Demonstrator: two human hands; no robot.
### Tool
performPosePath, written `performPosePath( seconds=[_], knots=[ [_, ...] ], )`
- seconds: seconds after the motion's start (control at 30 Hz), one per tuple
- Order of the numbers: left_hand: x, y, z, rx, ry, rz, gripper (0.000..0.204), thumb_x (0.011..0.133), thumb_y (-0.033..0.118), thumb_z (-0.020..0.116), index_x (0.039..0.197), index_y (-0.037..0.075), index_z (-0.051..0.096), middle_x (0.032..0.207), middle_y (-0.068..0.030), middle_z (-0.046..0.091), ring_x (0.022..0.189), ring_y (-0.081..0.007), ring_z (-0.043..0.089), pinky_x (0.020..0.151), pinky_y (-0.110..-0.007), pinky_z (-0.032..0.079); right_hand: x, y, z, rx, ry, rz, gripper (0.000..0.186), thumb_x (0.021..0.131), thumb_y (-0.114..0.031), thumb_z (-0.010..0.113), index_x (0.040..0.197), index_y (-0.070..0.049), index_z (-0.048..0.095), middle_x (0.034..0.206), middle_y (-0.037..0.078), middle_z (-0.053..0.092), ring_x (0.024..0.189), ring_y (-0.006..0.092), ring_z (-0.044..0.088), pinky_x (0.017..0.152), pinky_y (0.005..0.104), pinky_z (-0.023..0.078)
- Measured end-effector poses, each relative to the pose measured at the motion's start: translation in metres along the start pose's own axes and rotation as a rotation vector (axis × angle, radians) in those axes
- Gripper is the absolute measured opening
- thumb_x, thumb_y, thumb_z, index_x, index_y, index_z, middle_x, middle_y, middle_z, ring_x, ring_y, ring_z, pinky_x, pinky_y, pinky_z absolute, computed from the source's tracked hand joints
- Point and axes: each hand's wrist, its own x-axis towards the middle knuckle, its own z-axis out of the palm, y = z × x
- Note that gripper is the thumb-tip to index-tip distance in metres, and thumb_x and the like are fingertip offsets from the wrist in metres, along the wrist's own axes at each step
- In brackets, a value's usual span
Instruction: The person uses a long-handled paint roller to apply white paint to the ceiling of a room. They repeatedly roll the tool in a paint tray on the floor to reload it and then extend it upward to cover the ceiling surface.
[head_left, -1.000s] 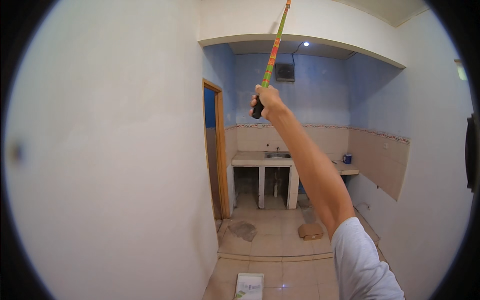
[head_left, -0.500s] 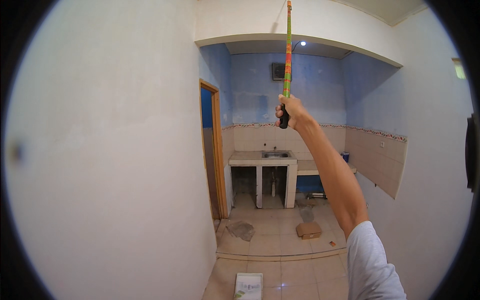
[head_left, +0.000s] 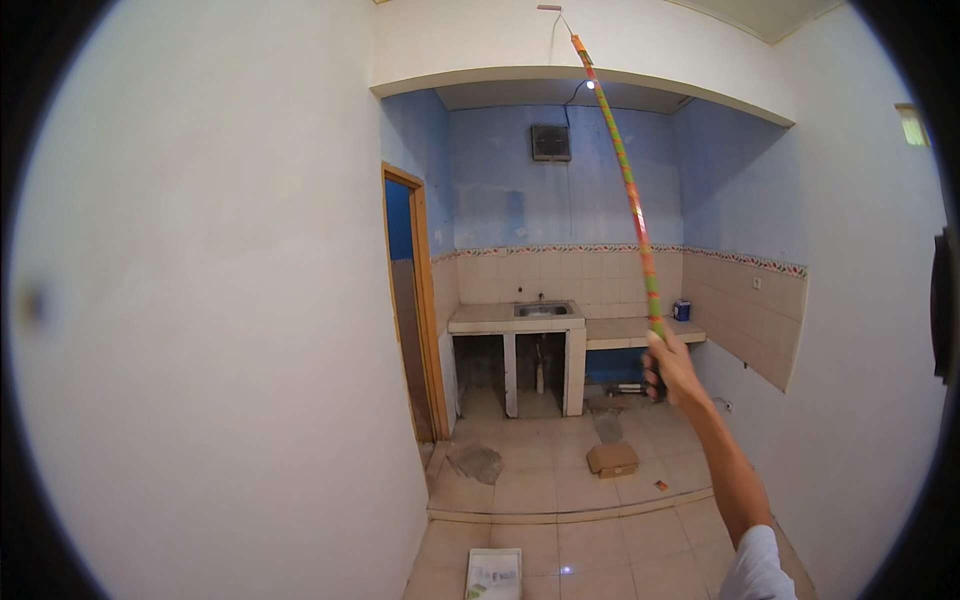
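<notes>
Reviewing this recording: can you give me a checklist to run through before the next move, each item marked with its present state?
1. Right grip closed around the striped pole: ok, wrapped around its lower part.
2. Left grip placed safely: cannot tell, out of view.
3. Small head at the pole's far end touching the white beam: cannot tell, too small at the upper edge.
4. White tray on the floor fully visible: not ok, the picture's lower edge cuts it off.
5. Cardboard box apart from the tray: ok, beyond the floor step.
</notes>
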Motion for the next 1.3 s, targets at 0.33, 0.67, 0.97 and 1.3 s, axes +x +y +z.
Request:
performPosePath(
  seconds=[0.33, 0.67, 0.97, 1.3],
  knots=[
    [0.039, 0.008, 0.014, -0.588, -0.26, -0.076, 0.051, 0.097, 0.024, 0.06, 0.142, 0.004, 0.049, 0.108, -0.0107, 0.07, 0.094, -0.0204, 0.069, 0.078, -0.034, 0.059, 0.068, -0.07, -0.165, -0.66, 0.36, -0.39, 0.053, 0.107, -0.029, 0.042, 0.159, -0.025, 0.033, 0.068, -0.001, 0.041, 0.057, 0.0099, 0.044, 0.052, 0.0316, 0.043],
    [0.045, 0.004, 0.037, -0.417, -0.358, 0.053, 0.076, 0.084, 0.035, 0.076, 0.147, 0.005, 0.045, 0.11, -0.0093, 0.07, 0.094, -0.0188, 0.067, 0.082, -0.034, 0.058, 0.121, -0.17, -0.114, -0.594, 0.315, -0.531, 0.053, 0.106, -0.029, 0.044, 0.158, -0.02, 0.034, 0.062, -0.002, 0.04, 0.047, 0.0099, 0.043, 0.04, 0.0306, 0.042],
    [0.049, 0.008, 0.021, -0.395, -0.256, -0.11, 0.05, 0.096, 0.023, 0.063, 0.142, 0.008, 0.051, 0.106, -0.0055, 0.07, 0.09, -0.015, 0.066, 0.079, -0.032, 0.057, 0.09, -0.066, -0.024, -0.536, 0.212, -0.435, 0.059, 0.107, -0.023, 0.041, 0.162, -0.028, 0.02, 0.063, 0.0, 0.044, 0.049, 0.0089, 0.045, 0.042, 0.0282, 0.045],
    [0.018, 0.018, -0.003, -0.355, -0.189, -0.188, 0.036, 0.092, 0.015, 0.066, 0.128, 0.011, 0.063, 0.108, -0.0073, 0.072, 0.096, -0.0196, 0.069, 0.086, -0.035, 0.058, 0.014, 0.095, -0.007, -0.602, 0.284, -0.371, 0.063, 0.105, -0.018, 0.044, 0.162, -0.028, 0.018, 0.073, 0.012, 0.054, 0.063, 0.0181, 0.05, 0.063, 0.0342, 0.047]
  ],
)
